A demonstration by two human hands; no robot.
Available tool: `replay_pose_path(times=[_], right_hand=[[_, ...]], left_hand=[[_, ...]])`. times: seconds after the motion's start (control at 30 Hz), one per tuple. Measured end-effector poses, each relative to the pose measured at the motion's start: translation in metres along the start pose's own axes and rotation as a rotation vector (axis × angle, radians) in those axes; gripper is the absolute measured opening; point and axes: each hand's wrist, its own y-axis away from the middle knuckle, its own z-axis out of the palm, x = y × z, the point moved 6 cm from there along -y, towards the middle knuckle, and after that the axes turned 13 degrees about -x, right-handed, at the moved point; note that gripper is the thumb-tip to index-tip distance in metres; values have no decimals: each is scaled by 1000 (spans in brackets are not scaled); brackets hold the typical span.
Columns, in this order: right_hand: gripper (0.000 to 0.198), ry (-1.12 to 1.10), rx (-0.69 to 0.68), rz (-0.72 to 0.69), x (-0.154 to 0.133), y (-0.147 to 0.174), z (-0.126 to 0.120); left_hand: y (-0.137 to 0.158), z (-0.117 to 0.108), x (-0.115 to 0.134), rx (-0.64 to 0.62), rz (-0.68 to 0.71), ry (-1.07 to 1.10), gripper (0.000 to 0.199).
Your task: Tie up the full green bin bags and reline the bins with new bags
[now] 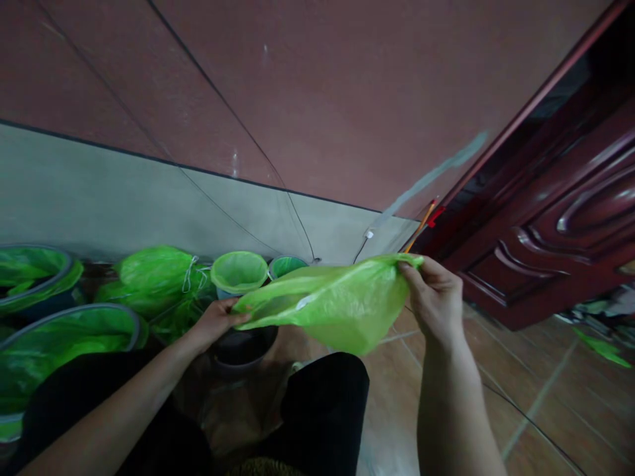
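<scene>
A thin, light-green plastic bag is stretched sideways between my two hands, above the floor. My left hand pinches its left end, near what looks like the open mouth. At the upper right corner, my right hand grips the bag with thumb and fingers closed. A small white mark shows on the bag's front. Below my left hand stands a dark round bin or basin, partly hidden by my hand and the bag.
On the left stand large bins lined with green bags. Tied green bags and small lined bins sit along the wall. A carved red door is at right. A cable crosses the tiled floor.
</scene>
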Motion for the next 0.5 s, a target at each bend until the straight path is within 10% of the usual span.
replay_pose_path(times=[0.5], right_hand=[[26,-135,96,121,72,16,-4]], left_hand=[[-12,-43,30,481,139,256,14]])
